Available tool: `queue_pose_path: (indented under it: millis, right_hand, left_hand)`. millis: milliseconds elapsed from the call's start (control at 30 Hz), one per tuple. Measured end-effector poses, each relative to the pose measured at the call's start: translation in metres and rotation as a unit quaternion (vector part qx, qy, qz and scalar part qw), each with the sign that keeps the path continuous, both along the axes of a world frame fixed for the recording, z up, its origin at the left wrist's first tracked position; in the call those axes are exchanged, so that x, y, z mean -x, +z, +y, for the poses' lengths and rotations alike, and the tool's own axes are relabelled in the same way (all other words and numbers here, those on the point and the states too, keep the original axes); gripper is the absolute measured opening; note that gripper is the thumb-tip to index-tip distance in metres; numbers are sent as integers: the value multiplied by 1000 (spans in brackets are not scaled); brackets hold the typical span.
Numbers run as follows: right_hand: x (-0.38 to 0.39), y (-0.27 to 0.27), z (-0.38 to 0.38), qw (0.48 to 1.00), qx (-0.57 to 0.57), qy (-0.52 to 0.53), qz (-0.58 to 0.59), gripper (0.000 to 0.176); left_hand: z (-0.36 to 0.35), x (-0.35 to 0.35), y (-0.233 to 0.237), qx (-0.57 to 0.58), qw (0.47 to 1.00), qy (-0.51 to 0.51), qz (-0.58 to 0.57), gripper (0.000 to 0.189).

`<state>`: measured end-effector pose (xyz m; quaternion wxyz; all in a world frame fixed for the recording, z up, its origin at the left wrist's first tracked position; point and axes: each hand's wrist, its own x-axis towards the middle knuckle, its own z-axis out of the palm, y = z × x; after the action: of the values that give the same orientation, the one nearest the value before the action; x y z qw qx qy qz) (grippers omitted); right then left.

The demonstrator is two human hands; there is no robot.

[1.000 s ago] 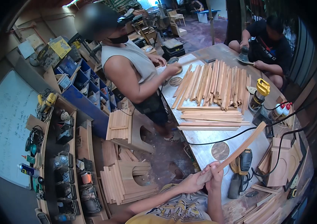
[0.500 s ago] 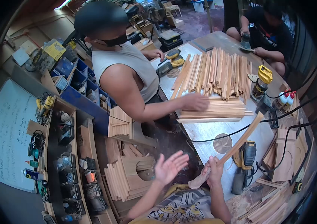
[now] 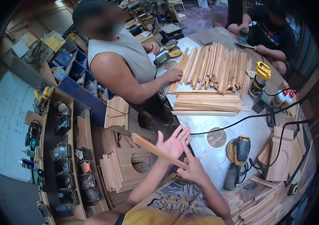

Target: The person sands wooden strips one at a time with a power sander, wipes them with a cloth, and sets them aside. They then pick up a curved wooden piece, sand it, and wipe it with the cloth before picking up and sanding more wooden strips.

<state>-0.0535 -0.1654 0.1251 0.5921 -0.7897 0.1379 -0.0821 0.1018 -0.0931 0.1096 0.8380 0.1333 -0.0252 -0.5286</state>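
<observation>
A long wooden strip [image 3: 155, 150] slants from the upper left down to my right hand [image 3: 194, 168], whose thumb and curled fingers grip its lower end while the index finger points up at my left palm. My left hand [image 3: 173, 143] is spread, palm up, behind the strip, with its fingers apart. Past my hands, a stack of light strips [image 3: 208, 104] lies crosswise on the metal tabletop [image 3: 200, 146]. Beyond it rests a wide row of strips [image 3: 219, 67].
A co-worker in a grey sleeveless shirt [image 3: 118, 56] stands at the table's left; another sits at the far right with a sander [image 3: 243, 37]. A yellow sander [image 3: 238, 150] stands right of my hands. A black cable [image 3: 242, 120] crosses the table. Shelves with bins [image 3: 67, 161] line the left.
The strip has swung from pointing up right to pointing up left, across my left palm. The cloth-like item at my right hand is out of view. The near co-worker's hand moved back left.
</observation>
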Motion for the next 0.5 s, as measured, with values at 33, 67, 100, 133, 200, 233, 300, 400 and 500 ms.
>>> queue_pose_path:
  millis: [33, 67, 100, 133, 200, 233, 300, 400, 500]
  right_hand:
    - [-1, -3, 0, 999, -24, 6, -29, 108]
    - [-3, -6, 0, 997, -45, 11, -59, 108]
    - [-3, -9, 0, 997, -47, 4, -61, 108]
    - [-3, -11, 0, 999, -25, 22, -34, 108]
    - [-1, -11, 5, 999, -5, 39, -9, 108]
    - [0, -10, 10, 997, -49, 37, -46, 109]
    - [-1, -9, 18, 992, -63, 22, -104, 109]
    - [0, -7, 15, 996, 30, 34, -76, 108]
    - [6, -1, 18, 996, -21, 36, -83, 106]
  left_hand:
    - [0, 7, 2, -2, 1000, -21, 8, 114]
    - [1, 12, 6, -6, 1000, -26, 6, 114]
    - [2, 17, 12, 6, 998, -58, -2, 114]
    - [3, 20, 15, 20, 996, -89, -8, 114]
    - [6, 18, 9, 55, 992, -90, 66, 116]
    - [6, 19, 11, 42, 993, -77, 83, 117]
    - [7, 21, 16, 56, 989, -81, 109, 118]
    - [11, 12, 8, 147, 979, -131, 61, 114]
    - [10, 15, 18, 88, 991, -65, 78, 111]
